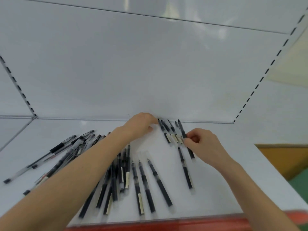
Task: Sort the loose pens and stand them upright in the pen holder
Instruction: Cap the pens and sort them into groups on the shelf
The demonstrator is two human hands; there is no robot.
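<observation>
A white shelf (216,189) w/ a red front edge (166,225) is seen from above, backed by a white rear panel (150,72) w/ slotted uprights at L (18,87) and R (266,70). Approx. five dark pens (173,132) are leaned in a fan against the rear panel, tips at the joint btwn shelf and panel; whether a clear pen holder surrounds them cannot be told, as nothing distinct is made out there. The left hand (141,125) is laid just beside the fan's L side, fingers curled down by the outermost pen's tip; contact can't be confirmed, and its grip state cannot be told. The right hand (202,144) is placed at the fan's R side, thumb and fingertips (187,139) pinched together on the rightmost pen (185,135) near its label band. One more pen (185,169) is laid flat just below the fan, by the R wrist. Three pens (150,184) are laid roughly parallel in the shelf's middle, apart from each other. A dense heap (116,177) is partly covered by the L forearm, and a looser pile w/ clear barrels and black caps (66,147) is spread toward the L edge.
</observation>
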